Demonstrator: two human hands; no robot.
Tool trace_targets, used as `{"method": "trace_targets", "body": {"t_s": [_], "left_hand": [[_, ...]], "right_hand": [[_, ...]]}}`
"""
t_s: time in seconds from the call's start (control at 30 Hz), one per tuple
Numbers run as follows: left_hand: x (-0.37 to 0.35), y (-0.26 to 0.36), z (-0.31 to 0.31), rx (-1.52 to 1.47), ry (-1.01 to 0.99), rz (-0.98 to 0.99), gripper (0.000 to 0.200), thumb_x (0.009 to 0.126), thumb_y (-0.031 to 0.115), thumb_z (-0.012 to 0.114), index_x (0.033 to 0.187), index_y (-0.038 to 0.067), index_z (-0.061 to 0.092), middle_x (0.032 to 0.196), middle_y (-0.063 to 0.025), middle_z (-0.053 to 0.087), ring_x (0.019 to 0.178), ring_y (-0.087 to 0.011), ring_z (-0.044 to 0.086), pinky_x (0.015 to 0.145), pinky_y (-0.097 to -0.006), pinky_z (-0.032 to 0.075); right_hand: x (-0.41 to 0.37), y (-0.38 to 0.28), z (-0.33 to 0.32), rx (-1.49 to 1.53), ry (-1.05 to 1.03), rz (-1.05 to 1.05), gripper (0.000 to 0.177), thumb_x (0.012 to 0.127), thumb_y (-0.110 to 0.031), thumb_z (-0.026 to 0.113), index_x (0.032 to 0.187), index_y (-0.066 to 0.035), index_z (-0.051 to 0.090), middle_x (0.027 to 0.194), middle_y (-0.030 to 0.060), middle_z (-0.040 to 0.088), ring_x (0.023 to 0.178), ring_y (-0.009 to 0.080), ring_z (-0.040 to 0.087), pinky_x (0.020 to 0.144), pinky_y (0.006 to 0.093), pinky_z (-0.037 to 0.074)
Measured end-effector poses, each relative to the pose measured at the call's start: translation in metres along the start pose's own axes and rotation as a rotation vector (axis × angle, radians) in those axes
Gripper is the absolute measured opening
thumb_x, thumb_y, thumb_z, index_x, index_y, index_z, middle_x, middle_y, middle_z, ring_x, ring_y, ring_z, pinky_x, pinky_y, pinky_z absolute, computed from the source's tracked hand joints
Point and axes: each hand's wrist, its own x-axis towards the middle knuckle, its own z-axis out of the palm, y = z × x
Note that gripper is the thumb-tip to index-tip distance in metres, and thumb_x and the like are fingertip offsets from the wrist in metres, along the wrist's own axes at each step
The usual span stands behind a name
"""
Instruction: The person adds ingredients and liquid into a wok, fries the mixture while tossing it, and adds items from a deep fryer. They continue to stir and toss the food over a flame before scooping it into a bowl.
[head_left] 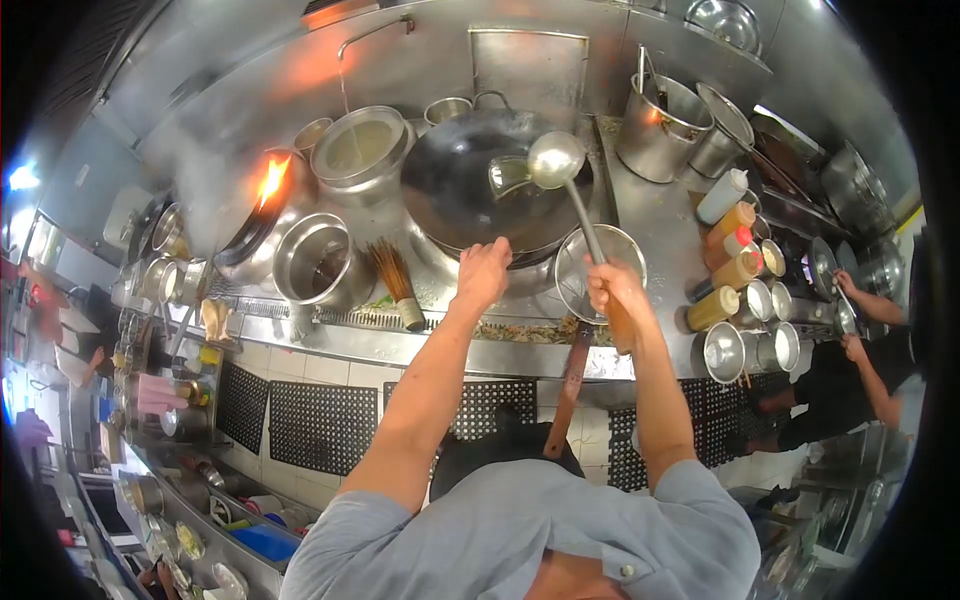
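A big dark wok point(450, 190) sits on the stove, with a small pool of liquid point(510, 176) in it. My right hand point(618, 290) is wrapped round the handle of a metal ladle point(557, 160), whose bowl is over the right part of the wok. At the wok's near rim is my left hand point(484, 270), its fingers bent together; what they grip, if anything, is hidden. A round wire strainer point(575, 270) with a wooden handle point(567, 400) lies beneath the ladle's shaft. Left of my left hand rests a bamboo brush point(393, 275).
A flame point(272, 180) burns at a second wok on the left. Near it stand a deep metal pot point(315, 258) and a water basin point(358, 148) under a running tap. Squeeze bottles point(722, 196) and a stockpot point(662, 128) stand right. Another person's hands point(850, 300) are at far right.
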Motion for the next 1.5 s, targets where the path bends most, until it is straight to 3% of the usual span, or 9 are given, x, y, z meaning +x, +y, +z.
{"method": "trace_targets", "body": {"t_s": [0.33, 0.5, 0.57, 0.67, 0.8, 1.03, 1.13, 1.2, 1.5], "left_hand": [[-0.131, 0.008, -0.03, -0.282, 0.052, -0.038, 0.043, 0.088, 0.018, 0.06, 0.125, 0.001, 0.049, 0.119, -0.025, 0.056, 0.108, -0.0404, 0.055, 0.095, -0.0433, 0.044], [-0.435, -0.086, 0.013, -0.136, -0.547, -0.712, 0.027, 0.087, 0.024, 0.054, 0.104, 0.003, 0.061, 0.103, -0.0224, 0.062, 0.097, -0.0416, 0.059, 0.084, -0.0471, 0.048], [-0.579, -0.092, 0.011, -0.506, -0.207, -1.611, 0.038, 0.079, 0.034, 0.065, 0.105, 0.006, 0.064, 0.099, -0.0167, 0.067, 0.093, -0.0316, 0.064, 0.083, -0.0421, 0.048], [-0.735, -0.064, -0.019, 0.237, -1.272, -0.718, 0.033, 0.07, 0.038, 0.072, 0.081, 0.008, 0.072, 0.086, -0.0135, 0.07, 0.083, -0.0242, 0.068, 0.072, -0.0397, 0.052], [-0.767, -0.038, -0.016, -0.393, -0.616, -1.647, 0.032, 0.073, 0.038, 0.068, 0.081, 0.007, 0.072, 0.084, -0.0134, 0.07, 0.079, -0.0241, 0.068, 0.069, -0.04, 0.052], [-0.759, -0.111, 0.022, -0.345, -0.268, -1.057, 0.033, 0.078, 0.038, 0.06, 0.082, 0.007, 0.071, 0.08, -0.0134, 0.07, 0.074, -0.0239, 0.068, 0.064, -0.0406, 0.052], [-0.758, -0.139, -0.02, -0.559, -0.131, -1.766, 0.034, 0.083, 0.035, 0.053, 0.088, 0.009, 0.073, 0.086, -0.0164, 0.07, 0.083, -0.0303, 0.067, 0.071, -0.0454, 0.051], [-0.789, -0.165, -0.029, -0.391, -0.073, -1.631, 0.039, 0.081, 0.04, 0.052, 0.091, 0.008, 0.073, 0.096, -0.0196, 0.068, 0.093, -0.0337, 0.064, 0.083, -0.0441, 0.05], [-0.718, -0.21, -0.118, -0.459, 0.48, -1.704, 0.024, 0.079, 0.022, 0.059, 0.09, 0.003, 0.067, 0.084, -0.0158, 0.068, 0.08, -0.0278, 0.065, 0.074, -0.0389, 0.05]], "right_hand": [[0.016, 0.006, -0.02, 0.372, -0.212, -0.053, 0.031, 0.084, -0.005, 0.052, 0.115, -0.002, 0.052, 0.063, -0.0012, 0.043, 0.042, 0.007, 0.039, 0.038, 0.0249, 0.031], [0.004, 0.006, 0.036, -0.039, 0.077, -0.131, 0.036, 0.086, -0.007, 0.054, 0.122, -0.003, 0.05, 0.064, -0.0012, 0.044, 0.041, 0.0064, 0.04, 0.037, 0.0232, 0.031], [-0.005, 0.009, 0.046, 0.14, -0.001, -0.098, 0.037, 0.087, -0.007, 0.053, 0.123, -0.002, 0.05, 0.063, -0.0019, 0.044, 0.04, 0.0052, 0.039, 0.036, 0.0228, 0.031], [-0.003, 0.029, 0.062, 0.296, -0.253, 0.034, 0.036, 0.088, -0.007, 0.051, 0.124, -0.001, 0.05, 0.063, -0.003, 0.043, 0.039, 0.0036, 0.038, 0.036, 0.0222, 0.03], [-0.009, 0.059, 0.127, 0.225, -0.449, 0.118, 0.036, 0.088, -0.006, 0.05, 0.124, 0.0, 0.05, 0.062, -0.0028, 0.044, 0.039, 0.0038, 0.038, 0.035, 0.0214, 0.031], [0.007, 0.163, 0.27, -0.557, -0.294, -0.027, 0.046, 0.085, -0.008, 0.05, 0.131, -0.008, 0.045, 0.057, -0.0008, 0.043, 0.038, 0.0109, 0.041, 0.036, 0.0258, 0.034], [0.006, 0.212, 0.302, 0.04, -0.379, 0.22, 0.044, 0.093, -0.01, 0.042, 0.137, -0.008, 0.04, 0.055, -0.0009, 0.039, 0.036, 0.011, 0.038, 0.035, 0.0276, 0.034], [0.012, 0.247, 0.316, 0.5, -0.942, 0.447, 0.044, 0.098, -0.008, 0.029, 0.142, -0.005, 0.028, 0.056, 0.0005, 0.035, 0.034, 0.011, 0.034, 0.035, 0.0281, 0.037], [-0.042, 0.347, 0.482, 0.58, -1.25, 0.929, 0.037, 0.098, -0.009, 0.029, 0.135, -0.003, 0.034, 0.059, 0.0032, 0.04, 0.034, 0.0104, 0.038, 0.037, 0.0269, 0.038]]}}
